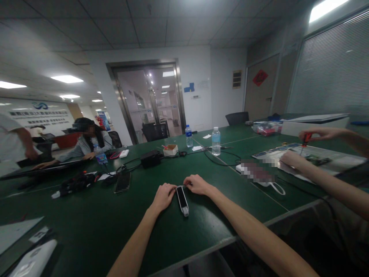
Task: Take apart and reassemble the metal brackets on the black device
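A slim black-and-white oblong device (182,200) lies on the green table (95,223) straight in front of me. My left hand (163,196) rests against its left side with the fingers curled onto it. My right hand (196,184) pinches its far end, fingers closed. Both forearms reach in from the bottom of the view.
Two water bottles (216,141) (188,135), a small cardboard box (170,149), a black adapter (150,158) with cables and a phone (123,181) lie beyond. At right, another person's hands (291,158) work with a red screwdriver (305,140). A seated person (86,144) is at far left.
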The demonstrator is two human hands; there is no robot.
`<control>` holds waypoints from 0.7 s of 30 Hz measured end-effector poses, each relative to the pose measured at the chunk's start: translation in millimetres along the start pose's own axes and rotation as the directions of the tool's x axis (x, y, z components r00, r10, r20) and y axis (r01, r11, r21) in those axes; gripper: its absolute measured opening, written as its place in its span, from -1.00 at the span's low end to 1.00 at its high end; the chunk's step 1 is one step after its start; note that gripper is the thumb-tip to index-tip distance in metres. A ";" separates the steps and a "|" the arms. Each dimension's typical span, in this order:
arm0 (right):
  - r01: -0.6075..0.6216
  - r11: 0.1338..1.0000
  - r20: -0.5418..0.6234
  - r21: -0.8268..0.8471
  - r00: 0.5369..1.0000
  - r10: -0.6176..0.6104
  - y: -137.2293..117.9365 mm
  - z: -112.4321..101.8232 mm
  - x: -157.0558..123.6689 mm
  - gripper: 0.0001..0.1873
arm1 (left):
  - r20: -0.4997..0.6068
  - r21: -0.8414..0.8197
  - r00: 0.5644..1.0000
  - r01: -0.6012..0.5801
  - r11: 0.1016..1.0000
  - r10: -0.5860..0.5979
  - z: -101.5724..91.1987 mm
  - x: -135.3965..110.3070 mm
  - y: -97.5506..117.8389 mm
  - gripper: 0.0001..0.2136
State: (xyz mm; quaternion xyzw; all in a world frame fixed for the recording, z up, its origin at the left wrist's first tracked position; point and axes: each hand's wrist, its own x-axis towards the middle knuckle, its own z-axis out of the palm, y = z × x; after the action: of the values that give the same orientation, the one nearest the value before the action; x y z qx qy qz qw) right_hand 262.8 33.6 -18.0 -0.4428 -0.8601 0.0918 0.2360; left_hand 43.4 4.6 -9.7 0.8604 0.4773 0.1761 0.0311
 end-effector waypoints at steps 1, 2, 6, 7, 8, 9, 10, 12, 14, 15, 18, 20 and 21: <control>-0.002 1.000 0.003 0.004 1.000 0.002 -0.1 -0.4 0.0 -0.72 | -0.001 -0.001 1.000 0.000 1.000 0.000 -0.4 -0.2 0.4 -0.73; -0.005 1.000 0.007 0.008 1.000 0.005 -0.3 -0.9 0.0 -0.73 | 0.000 -0.002 1.000 0.002 1.000 -0.002 -0.9 -0.4 0.6 -0.73; -0.024 0.999 0.021 0.029 1.000 0.024 -0.4 -2.6 -0.1 -0.78 | 0.012 -0.008 1.000 0.011 1.000 -0.011 -2.1 -0.8 0.6 -0.73; -0.026 0.999 0.022 0.036 0.999 0.025 -0.1 -2.7 0.0 -0.79 | 0.014 -0.010 1.000 0.013 1.000 -0.013 -2.1 -0.7 0.3 -0.74; -0.026 0.999 0.022 0.044 0.999 0.025 0.4 -2.7 0.1 -0.80 | 0.013 -0.011 1.000 0.013 1.000 -0.013 -1.8 -0.6 -0.1 -0.74; -0.026 0.998 0.021 0.054 0.999 0.025 1.0 -2.6 0.2 -0.81 | 0.010 -0.012 1.000 0.011 1.000 -0.011 -1.4 -0.5 -0.7 -0.74; -0.025 0.997 0.019 0.066 1.000 0.024 1.7 -2.3 0.3 -0.82 | 0.006 -0.014 1.000 0.006 1.000 -0.006 -0.9 -0.3 -1.3 -0.74; -0.026 0.995 0.018 0.094 1.000 0.024 3.1 -1.7 0.6 -0.83 | -0.002 -0.020 1.000 -0.004 1.000 0.004 0.3 0.2 -2.4 -0.75; -0.031 0.992 0.020 0.122 0.999 0.029 4.0 -1.0 0.8 -0.84 | -0.004 -0.022 1.000 -0.006 1.000 0.006 1.4 0.6 -3.0 -0.74; -0.037 0.991 0.020 0.132 0.999 0.034 4.3 -0.7 0.9 -0.85 | -0.003 -0.020 1.000 -0.005 1.000 0.005 1.8 0.8 -3.2 -0.75; -0.044 0.987 0.013 0.155 0.999 0.043 4.8 -0.2 1.1 -0.86 | -0.006 -0.016 1.000 -0.008 1.000 0.008 2.8 0.9 -3.8 -0.75; -0.041 0.985 0.010 0.169 0.999 0.040 5.1 -0.1 1.2 -0.86 | -0.009 -0.023 1.000 -0.009 1.000 0.009 3.6 0.8 -4.9 -0.75; -0.041 0.984 0.011 0.175 0.999 0.039 5.2 -0.3 1.2 -0.86 | -0.012 -0.027 1.000 -0.008 1.000 0.008 4.1 0.8 -5.5 -0.75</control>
State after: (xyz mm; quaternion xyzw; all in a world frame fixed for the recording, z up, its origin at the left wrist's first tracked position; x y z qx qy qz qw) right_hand 266.1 37.7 -19.3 -0.4373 -0.8406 0.1733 0.2686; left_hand 40.7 8.7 -14.5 0.8607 0.4717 0.1878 0.0390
